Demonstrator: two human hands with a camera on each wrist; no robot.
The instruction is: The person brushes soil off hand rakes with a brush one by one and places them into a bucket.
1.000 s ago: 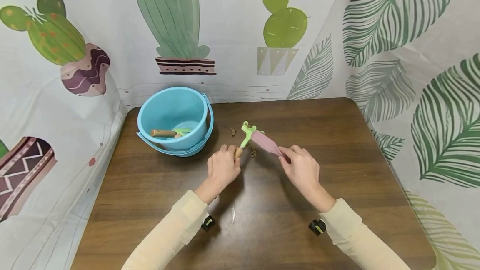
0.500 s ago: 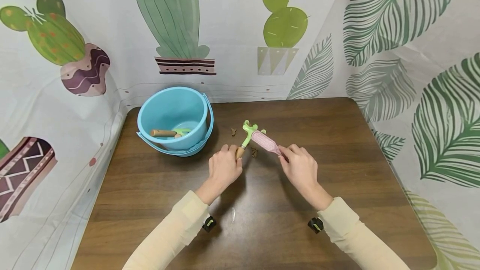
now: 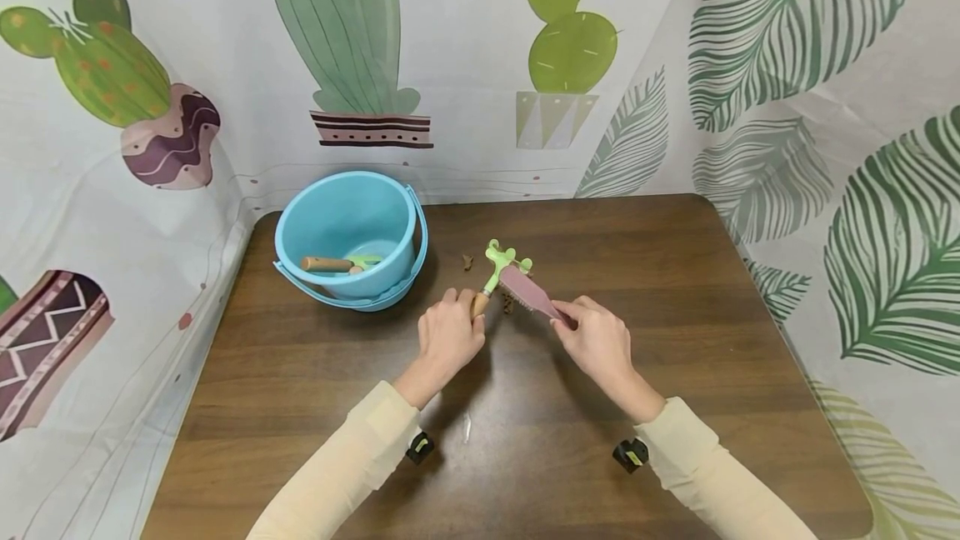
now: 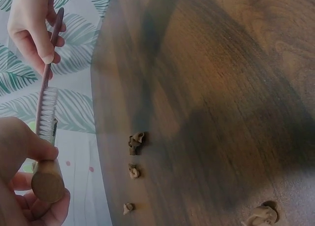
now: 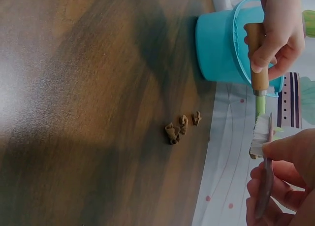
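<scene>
My left hand [image 3: 448, 330] grips the wooden handle of a small garden rake [image 3: 501, 261], whose light green head has several curled prongs. My right hand [image 3: 597, 340] pinches the handle of a pink brush [image 3: 522, 286]. White bristles [image 5: 261, 133] touch the rake's green part near its head in the right wrist view. The brush's flat back faces up in the head view and covers some of the rake's head. Both tools are held above the table. Below them lie several brown crumpled clumps [image 4: 136, 142].
At the table's back left stands a light blue bucket [image 3: 352, 198] with its handle hanging down. Inside it lies a wooden-handled tool [image 3: 326, 264] with a green end. A printed cloth hangs behind the wooden table [image 3: 555, 448]. One clump [image 4: 261, 215] lies apart from the others.
The brush has tilted over, so its darker back shows where its pale side faced up half a second ago. My right hand has shifted slightly left. My left hand and the rake are nearly still.
</scene>
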